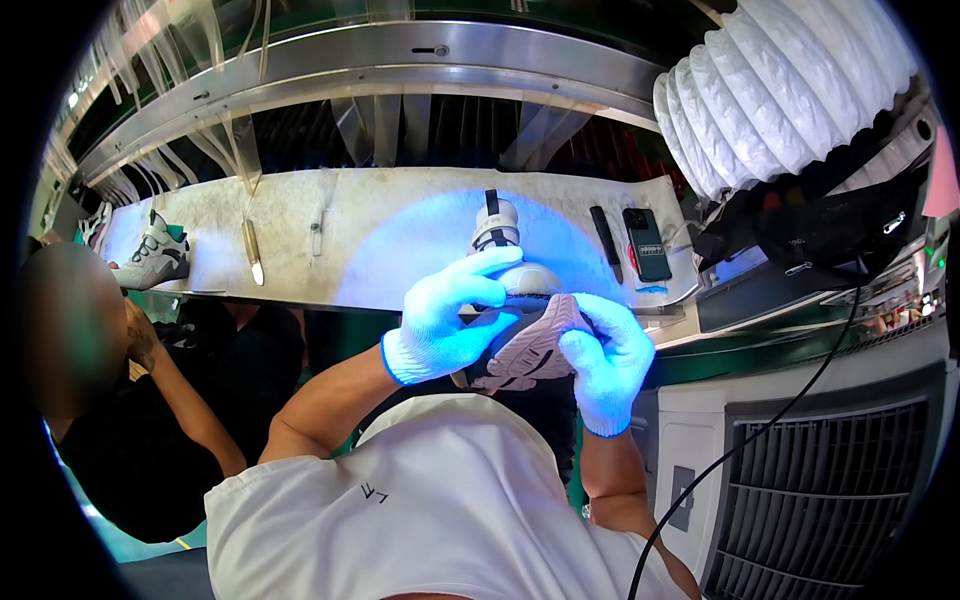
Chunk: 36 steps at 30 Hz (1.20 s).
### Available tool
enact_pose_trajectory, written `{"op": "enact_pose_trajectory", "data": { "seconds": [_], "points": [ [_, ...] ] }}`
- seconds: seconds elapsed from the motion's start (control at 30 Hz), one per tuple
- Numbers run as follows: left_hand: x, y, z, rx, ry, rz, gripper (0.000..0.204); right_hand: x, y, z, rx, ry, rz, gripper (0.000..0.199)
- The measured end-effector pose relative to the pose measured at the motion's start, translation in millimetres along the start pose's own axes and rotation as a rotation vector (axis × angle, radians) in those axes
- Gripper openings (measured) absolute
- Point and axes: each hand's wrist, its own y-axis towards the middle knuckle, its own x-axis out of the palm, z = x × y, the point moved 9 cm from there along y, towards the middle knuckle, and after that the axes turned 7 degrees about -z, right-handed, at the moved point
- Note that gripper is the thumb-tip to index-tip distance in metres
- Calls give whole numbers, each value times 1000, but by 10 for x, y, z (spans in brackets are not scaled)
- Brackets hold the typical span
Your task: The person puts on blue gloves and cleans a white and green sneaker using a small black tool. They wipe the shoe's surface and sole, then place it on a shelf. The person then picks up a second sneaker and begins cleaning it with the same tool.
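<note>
Both my hands wear white knitted gloves, lit blue. My right hand [612,365] grips one end of a sneaker [525,358], its pale pinkish sole turned toward me at the bench's front edge. Closed around the other side of that sneaker is my left hand [445,315], though its hold is partly hidden. The left fingers reach over beside the toe of a second light-coloured sneaker [496,218], which stands on the bench just beyond with its black pull tab away from me.
A wooden-handled knife [251,245] and another sneaker [155,255] lie leftward on the worn bench [300,205]. A co-worker [150,430] sits at left. Rightward are a black bar-shaped tool [605,240], a phone [647,245], a white ribbed duct [780,90] and a hanging black cable [765,425].
</note>
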Motion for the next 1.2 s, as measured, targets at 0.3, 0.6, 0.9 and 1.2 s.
{"op": "enact_pose_trajectory", "data": {
  "seconds": [0.3,0.6,0.9,1.2],
  "points": [
    [87,-73,291,49,79,-137,30,-39,-37,140,-94,32,-61,33],
    [49,-394,384,-211,-181,20,33,146,-250,16,-108,3,-168,36],
    [56,-478,403,-322,-220,96,26,291,-344,-55,-85,-112,-125,30],
    [67,-404,404,-302,-248,100,28,300,-390,-78,-77,-139,-38,28]
  ]
}}
